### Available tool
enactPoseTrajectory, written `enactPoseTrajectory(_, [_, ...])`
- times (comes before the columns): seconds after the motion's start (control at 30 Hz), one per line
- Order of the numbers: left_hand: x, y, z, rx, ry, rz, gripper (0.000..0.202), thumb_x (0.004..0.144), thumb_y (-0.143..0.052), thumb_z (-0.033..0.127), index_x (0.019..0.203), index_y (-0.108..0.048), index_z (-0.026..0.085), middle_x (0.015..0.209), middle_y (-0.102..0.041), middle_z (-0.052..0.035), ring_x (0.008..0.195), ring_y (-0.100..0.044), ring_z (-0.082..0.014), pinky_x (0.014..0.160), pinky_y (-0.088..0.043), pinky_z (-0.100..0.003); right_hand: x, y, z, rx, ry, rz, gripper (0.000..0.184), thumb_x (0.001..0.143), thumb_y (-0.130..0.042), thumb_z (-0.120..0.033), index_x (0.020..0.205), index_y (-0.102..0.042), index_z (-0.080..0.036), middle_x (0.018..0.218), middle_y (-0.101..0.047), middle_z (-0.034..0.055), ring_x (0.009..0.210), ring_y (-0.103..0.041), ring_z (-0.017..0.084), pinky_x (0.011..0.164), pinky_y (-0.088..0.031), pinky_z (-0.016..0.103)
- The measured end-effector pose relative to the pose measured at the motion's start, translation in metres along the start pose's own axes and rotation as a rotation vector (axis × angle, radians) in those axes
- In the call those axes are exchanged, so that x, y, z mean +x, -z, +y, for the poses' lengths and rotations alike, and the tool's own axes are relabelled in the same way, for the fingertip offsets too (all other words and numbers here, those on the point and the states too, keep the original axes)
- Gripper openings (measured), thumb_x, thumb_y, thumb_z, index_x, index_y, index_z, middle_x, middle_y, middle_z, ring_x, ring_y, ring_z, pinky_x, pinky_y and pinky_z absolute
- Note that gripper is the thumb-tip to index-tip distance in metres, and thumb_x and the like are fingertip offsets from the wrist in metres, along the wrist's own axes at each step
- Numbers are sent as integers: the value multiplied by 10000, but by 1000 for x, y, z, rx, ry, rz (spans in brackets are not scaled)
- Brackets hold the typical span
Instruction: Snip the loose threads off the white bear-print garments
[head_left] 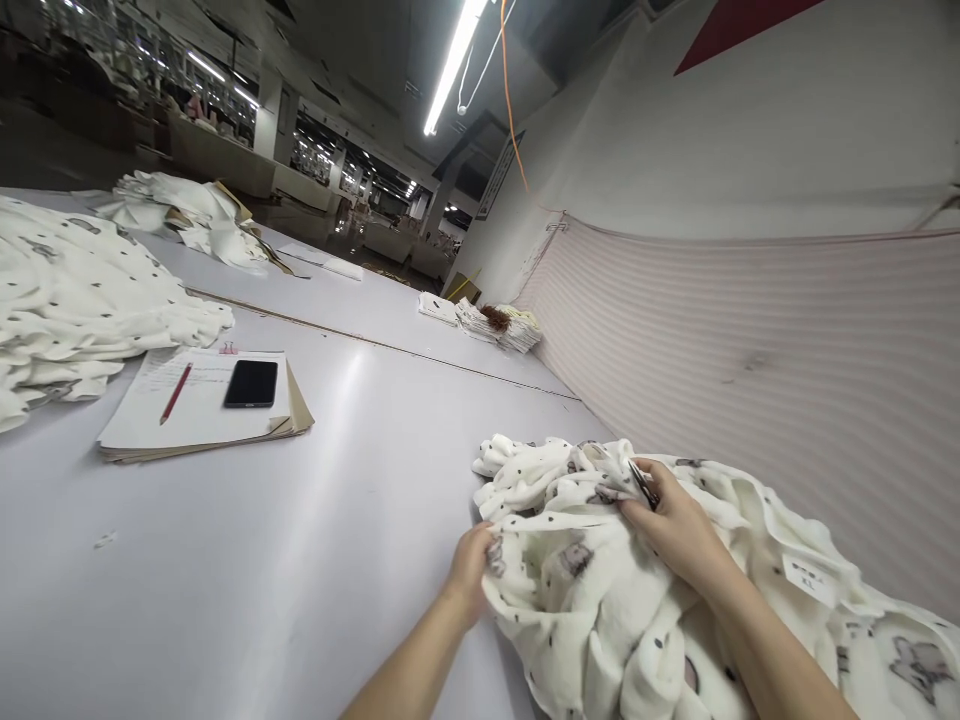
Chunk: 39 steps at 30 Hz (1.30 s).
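Note:
A crumpled white fleece garment [600, 600] with small grey animal prints lies on the grey table [360, 520] at the lower right. My left hand [471, 568] grips its left edge, fingers curled into the cloth. My right hand [679, 530] rests on top of the pile, closed on a fold, with a small dark metal tool [643, 483] showing at its fingertips. A white paper tag [808, 578] is fixed to the garment on the right.
A stack of papers [202, 410] with a red pen [175, 392] and a black phone [251, 383] lies mid-left. White fleece heaps sit at the left [75, 300] and the far back [187, 215]. Folded stacks [487, 322] lie by the striped wall covering [750, 380].

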<state>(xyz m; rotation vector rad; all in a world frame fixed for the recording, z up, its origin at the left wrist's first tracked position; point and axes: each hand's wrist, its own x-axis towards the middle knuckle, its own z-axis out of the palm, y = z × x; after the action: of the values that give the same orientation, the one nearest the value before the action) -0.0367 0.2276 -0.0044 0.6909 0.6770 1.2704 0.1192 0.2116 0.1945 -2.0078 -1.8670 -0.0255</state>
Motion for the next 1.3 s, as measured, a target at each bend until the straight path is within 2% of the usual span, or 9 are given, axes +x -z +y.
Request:
enactPoseTrajectory(0.17, [-27,28,26,-8,49,18,99,727,-556,242,674,-595,167,648,-613,28,661,-555,-152,624,-420,-250,27,-32,4,9,-19,-14,441,729,-512,-262,1167,-507,-213,913,-670,50,850,-616,252,695,-418,295])
enactPoseTrajectory(0.3, [-38,26,40,35,96,82,137,714,-528,240,798,-618,180,712,-638,9,737,-574,-180,671,-438,-272,32,-52,-1,25,7,-31,410,708,-536,-245,1117,-555,-230,798,-665,21,773,-609,239,649,-394,277])
enactPoseTrajectory(0.5, [-77,-41,69,66,-20,-69,203,810,-476,255,939,-632,242,898,-643,-1,835,-562,-192,749,-447,-279,30,-19,19,67,-14,32,446,735,-543,-292,1176,-536,-223,897,-678,26,762,-610,212,666,-414,272])
enactPoseTrajectory(0.6, [-100,-84,51,204,-219,-120,201,837,-451,237,945,-620,246,974,-625,-34,914,-548,-219,814,-431,-293,28,-4,25,83,-9,46,454,742,-542,-322,1182,-534,-207,927,-677,38,779,-615,220,691,-428,292])
enactPoseTrajectory(0.7, [-114,-102,15,355,-312,-109,137,793,-466,187,819,-593,228,896,-588,-68,873,-540,-236,795,-417,-303,23,-12,19,107,27,28,432,720,-558,-305,1139,-567,-200,935,-678,45,840,-617,236,733,-434,309])
enactPoseTrajectory(0.87, [-122,-88,-6,405,-417,-126,148,845,-440,238,753,-552,213,811,-546,-65,789,-523,-217,744,-419,-299,16,-26,6,200,102,11,410,690,-550,-242,1094,-601,-199,942,-690,42,870,-624,245,775,-442,324])
enactPoseTrajectory(1.03, [-128,-87,1,302,-378,-227,358,768,-569,542,834,-694,213,893,-652,-103,855,-582,-252,804,-443,-323,8,8,18,321,141,77,418,709,-540,-242,1120,-572,-170,1112,-661,82,1009,-601,257,868,-442,331])
enactPoseTrajectory(1.2, [-86,-42,-1,239,-10,42,451,827,-479,583,620,-564,192,626,-606,-28,653,-586,-202,635,-468,-308,-6,25,20,382,154,70,383,722,-555,-259,1098,-576,-194,1080,-673,73,996,-608,262,825,-476,319])
enactPoseTrajectory(1.3, [-36,1,-9,299,88,228,219,831,-621,368,885,-604,156,937,-645,-45,878,-601,-204,777,-479,-337,-11,19,15,403,172,36,357,716,-554,-239,1069,-584,-200,1060,-674,69,956,-621,256,795,-492,307])
